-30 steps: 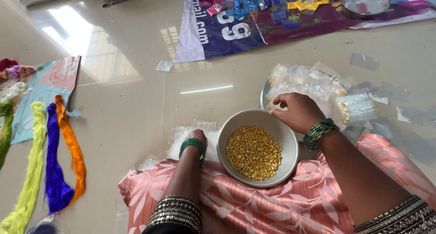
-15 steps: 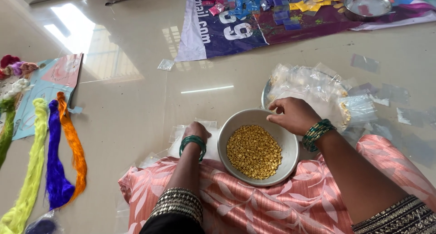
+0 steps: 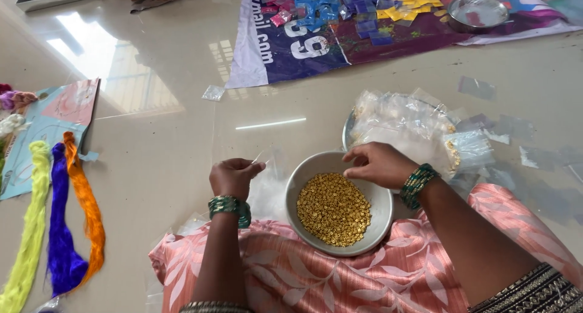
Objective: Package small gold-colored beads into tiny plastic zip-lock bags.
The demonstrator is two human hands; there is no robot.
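While our left hand (image 3: pixel 234 176) pinches a small clear plastic pouch (image 3: pixel 265 162) left of the round white bowl of gold beads (image 3: pixel 334 208) at lower centre, our right hand (image 3: pixel 378 164), fingers bunched over its rim, seems ready to pick beads for filling.

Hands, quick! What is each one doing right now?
Left hand: closed, pinching a small clear plastic bag.
Right hand: fingers curled over the bowl of gold beads; holding anything cannot be told.

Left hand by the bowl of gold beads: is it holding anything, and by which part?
The left hand pinches a small clear plastic pouch by its top edge, between fingertips. The right hand hovers over the bowl; whether it holds a bead cannot be told.
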